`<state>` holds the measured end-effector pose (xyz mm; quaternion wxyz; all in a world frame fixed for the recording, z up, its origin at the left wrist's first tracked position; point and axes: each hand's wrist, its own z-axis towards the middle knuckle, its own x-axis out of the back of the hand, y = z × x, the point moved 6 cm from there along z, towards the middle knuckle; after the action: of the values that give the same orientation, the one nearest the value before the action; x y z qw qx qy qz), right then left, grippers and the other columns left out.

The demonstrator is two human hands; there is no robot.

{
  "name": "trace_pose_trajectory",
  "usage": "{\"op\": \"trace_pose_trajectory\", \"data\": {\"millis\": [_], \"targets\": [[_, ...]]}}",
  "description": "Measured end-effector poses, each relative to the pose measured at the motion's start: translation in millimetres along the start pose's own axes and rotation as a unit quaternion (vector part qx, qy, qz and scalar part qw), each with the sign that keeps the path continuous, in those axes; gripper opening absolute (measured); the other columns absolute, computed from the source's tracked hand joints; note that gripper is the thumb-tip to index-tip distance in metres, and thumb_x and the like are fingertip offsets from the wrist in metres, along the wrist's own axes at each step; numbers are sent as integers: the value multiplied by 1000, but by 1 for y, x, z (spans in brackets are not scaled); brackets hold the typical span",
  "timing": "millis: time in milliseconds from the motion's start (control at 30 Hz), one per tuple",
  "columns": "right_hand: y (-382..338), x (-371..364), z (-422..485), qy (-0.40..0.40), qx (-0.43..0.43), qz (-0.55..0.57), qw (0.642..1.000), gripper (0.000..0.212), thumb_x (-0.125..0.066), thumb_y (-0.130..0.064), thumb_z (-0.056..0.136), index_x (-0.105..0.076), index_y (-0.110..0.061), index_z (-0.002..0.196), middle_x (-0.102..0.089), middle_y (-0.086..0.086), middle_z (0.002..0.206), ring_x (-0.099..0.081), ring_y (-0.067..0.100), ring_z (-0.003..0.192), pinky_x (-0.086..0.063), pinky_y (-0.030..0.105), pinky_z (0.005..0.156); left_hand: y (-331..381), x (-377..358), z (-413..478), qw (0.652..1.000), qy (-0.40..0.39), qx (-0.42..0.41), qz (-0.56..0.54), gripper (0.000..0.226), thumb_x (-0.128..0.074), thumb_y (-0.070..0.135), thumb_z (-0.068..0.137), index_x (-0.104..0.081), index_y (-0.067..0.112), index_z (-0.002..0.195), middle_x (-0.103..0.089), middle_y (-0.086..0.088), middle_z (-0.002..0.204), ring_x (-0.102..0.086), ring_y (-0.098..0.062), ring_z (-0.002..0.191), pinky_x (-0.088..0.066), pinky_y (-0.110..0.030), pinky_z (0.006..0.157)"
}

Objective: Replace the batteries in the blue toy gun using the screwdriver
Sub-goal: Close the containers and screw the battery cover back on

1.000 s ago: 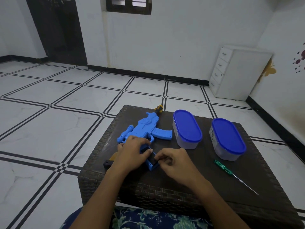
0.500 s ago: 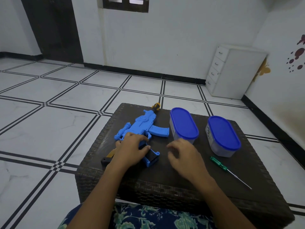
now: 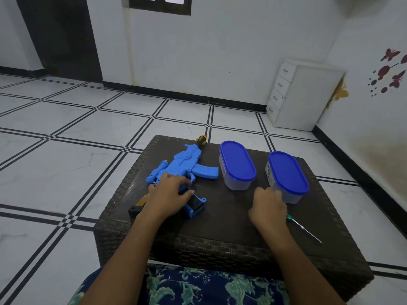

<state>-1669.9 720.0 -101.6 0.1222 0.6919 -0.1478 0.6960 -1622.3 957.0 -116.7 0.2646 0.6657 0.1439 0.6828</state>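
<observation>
- Blue toy gun (image 3: 185, 166): lies flat on the left part of the dark woven table (image 3: 220, 219), orange muzzle pointing away from me.
- My left hand (image 3: 169, 194): palm down over the gun's rear, fingers loosely curled, thumb across the dark open recess; presses, does not lift.
- My right hand (image 3: 269, 205): fingers curled down at the near end of the right blue-lidded container (image 3: 287, 176); whether it grips anything I cannot tell.
- Screwdriver (image 3: 302, 227): green handle, on the table just right of my right wrist.
- Second blue-lidded container (image 3: 237, 164): between gun and first container.
</observation>
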Motion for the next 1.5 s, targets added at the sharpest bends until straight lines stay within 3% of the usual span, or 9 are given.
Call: {"op": "trace_pose_trajectory", "data": {"millis": [233,367,500,700,800,900,1000,1100,1500], "targets": [[14,2,1,-27,-60,-47,997,28,-65,-22,90,-57,-17,116,-59,7,114,-54,24,112,-46,44,99,-5,-1,0,1000,-11,-7,-9,31,-58,45,88,-59,36,117,-50,6,113,-34,-16,128,-33,-54,103],[14,1,3,-23,-55,-31,998,28,-65,-18,89,-56,-14,116,-57,9,113,-53,23,107,-52,36,90,-5,-1,1,1000,-15,-5,-11,31,-59,45,87,-59,36,117,-48,6,111,-35,-18,127,-36,-54,101],[5,1,1,-45,-15,-24,999,23,-63,-16,91,-56,-14,113,-57,8,110,-54,20,103,-52,33,89,-3,1,-1,1000,-12,6,3,33,-57,48,88,-58,38,120,-46,1,121,-34,-18,128,-33,-52,104],[-31,3,-15,-55,114,67,990,28,-64,-16,90,-53,-19,116,-57,2,114,-56,17,103,-52,37,90,-5,3,-3,1000,-8,7,-1,33,-58,50,86,-57,41,119,-37,5,106,-38,-18,121,-35,-49,103],[-44,24,-22,51,185,299,935,28,-63,-12,93,-56,-19,119,-65,-2,108,-62,9,95,-54,28,84,-8,2,-2,1000,-12,-7,-6,34,-59,50,85,-56,41,118,-44,6,112,-36,-17,123,-33,-49,103],[-48,49,-31,135,218,543,799,31,-66,-6,90,-57,-18,118,-69,-5,103,-68,5,91,-54,16,78,-7,-1,-4,998,-46,-44,2,39,-63,52,81,-56,43,118,-45,17,136,-27,-13,131,-25,-52,104],[-50,49,-30,136,216,642,723,34,-65,-3,89,-57,-18,118,-73,4,103,-72,13,95,-58,33,83,-11,-4,-6,994,-85,-71,1,43,-66,54,78,-56,48,120,-34,27,146,-20,-9,136,-19,-53,107],[-56,43,-27,128,224,654,711,33,-66,-2,88,-60,-22,113,-74,7,101,-72,18,95,-58,46,85,-16,-4,-8,990,-111,-88,-19,49,-68,58,74,-54,54,121,-32,31,146,-19,-7,137,-19,-56,110],[-60,43,-27,150,265,612,730,33,-70,-1,86,-61,-16,113,-73,3,97,-71,7,95,-57,23,82,-14,-2,-8,989,-108,-97,-15,56,-65,64,67,-55,53,121,-36,31,144,-21,-6,135,-23,-57,109]]}}
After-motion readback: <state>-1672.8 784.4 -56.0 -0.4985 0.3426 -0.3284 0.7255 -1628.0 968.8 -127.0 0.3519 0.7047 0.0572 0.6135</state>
